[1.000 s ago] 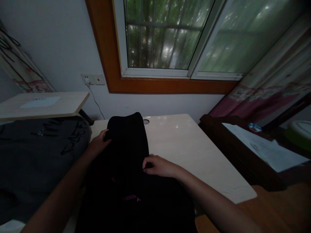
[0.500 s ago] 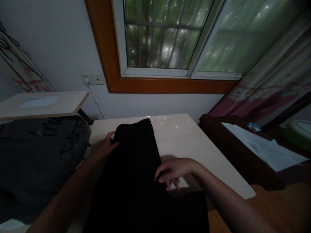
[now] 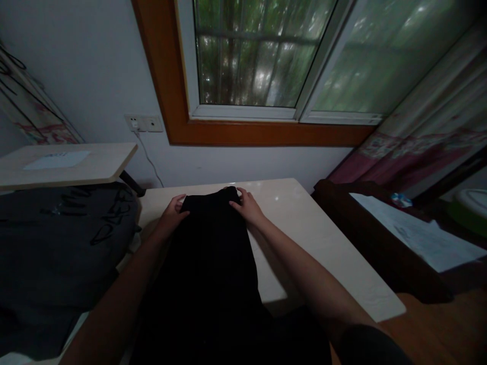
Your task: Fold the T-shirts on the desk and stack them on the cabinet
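Note:
Black trousers lie folded lengthwise on the pale table, with their waistband end at the far side and the rest running toward me. At the left corner of the waistband, my left hand holds the cloth, thumb on top and fingers around the outer edge. My right hand grips the opposite corner in the same way, its thumb pressing on the cloth. Fabric detail is hard to make out in the dim light, and the near end of the trousers runs out of view.
The table reaches the wall under the window. A dark grey garment with lettering lies at left, below a raised shelf bearing a paper. A white cord hangs from the socket. Dark wooden furniture with papers stands at right.
My right hand has moved forward from the trousers' right side to the far right corner and taken hold there. My left hand has stayed at the left corner.

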The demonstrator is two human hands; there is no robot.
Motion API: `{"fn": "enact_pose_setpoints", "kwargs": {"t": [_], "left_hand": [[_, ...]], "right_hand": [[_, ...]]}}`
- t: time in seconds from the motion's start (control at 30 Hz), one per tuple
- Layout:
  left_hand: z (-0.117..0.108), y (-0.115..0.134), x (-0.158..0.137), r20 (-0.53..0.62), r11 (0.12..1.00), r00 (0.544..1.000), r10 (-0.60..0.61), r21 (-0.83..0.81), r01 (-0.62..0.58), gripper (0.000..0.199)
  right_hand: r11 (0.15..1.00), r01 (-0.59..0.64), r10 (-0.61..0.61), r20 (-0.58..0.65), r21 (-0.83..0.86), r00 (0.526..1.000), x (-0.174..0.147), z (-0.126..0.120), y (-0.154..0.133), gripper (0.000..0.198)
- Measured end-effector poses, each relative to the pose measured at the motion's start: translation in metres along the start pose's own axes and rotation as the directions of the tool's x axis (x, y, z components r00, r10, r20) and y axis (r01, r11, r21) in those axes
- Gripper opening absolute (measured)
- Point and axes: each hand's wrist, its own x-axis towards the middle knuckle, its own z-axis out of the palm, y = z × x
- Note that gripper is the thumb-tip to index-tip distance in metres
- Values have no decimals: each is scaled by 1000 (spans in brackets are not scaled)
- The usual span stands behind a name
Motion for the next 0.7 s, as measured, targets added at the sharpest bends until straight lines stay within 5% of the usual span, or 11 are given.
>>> {"fn": "enact_pose_setpoints", "kwargs": {"t": [0.5,0.7], "left_hand": [[-5,-3,1,-149,975,988,-43,209,74,56],[-6,6,-5,-159,960,983,-94,248,132,53]], "right_hand": [[995,-85,76,-175,-45,982,18,22,9,48],[996,-88,84,-137,-28,987,15,19,8,47]]}}
